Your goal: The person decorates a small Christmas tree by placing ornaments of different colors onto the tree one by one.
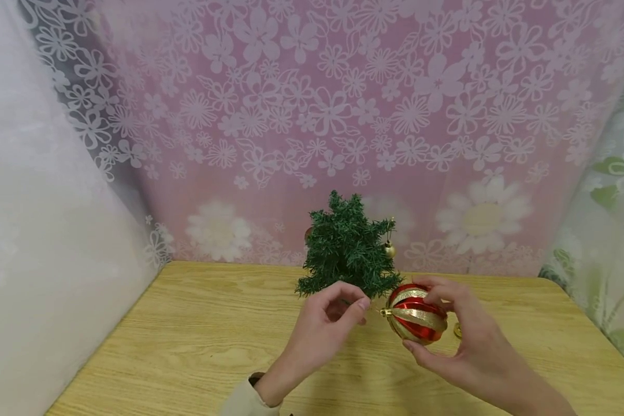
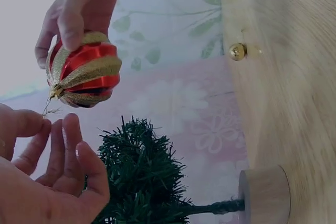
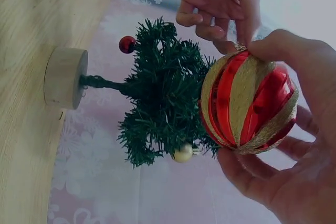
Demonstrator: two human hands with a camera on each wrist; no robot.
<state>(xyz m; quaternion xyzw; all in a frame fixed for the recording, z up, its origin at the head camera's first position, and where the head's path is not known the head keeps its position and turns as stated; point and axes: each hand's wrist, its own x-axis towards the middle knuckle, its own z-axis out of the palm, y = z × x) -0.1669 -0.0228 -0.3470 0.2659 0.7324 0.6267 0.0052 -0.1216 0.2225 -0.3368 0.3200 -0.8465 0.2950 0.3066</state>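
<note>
My right hand [image 1: 475,341] holds a large Christmas bauble [image 1: 417,316] with red and gold glitter stripes, thumb below and fingers over the top. The bauble lies on its side in the air, its gold cap [image 1: 386,312] turned to the left. At that cap, my left hand [image 1: 322,323] pinches the thin gold hanging string [image 2: 48,108] between thumb and forefinger. The other left fingers are loosely bent in the left wrist view. Just behind both hands stands a small green artificial Christmas tree [image 1: 345,248].
A small gold bauble [image 1: 389,249] hangs on the tree's right side and a small red one [image 3: 126,44] on its left. The tree has a round wooden base [image 3: 65,77]. Another gold bauble [image 2: 238,51] lies on the wooden table [image 1: 197,323]. Flowered curtains [image 1: 291,115] surround the table.
</note>
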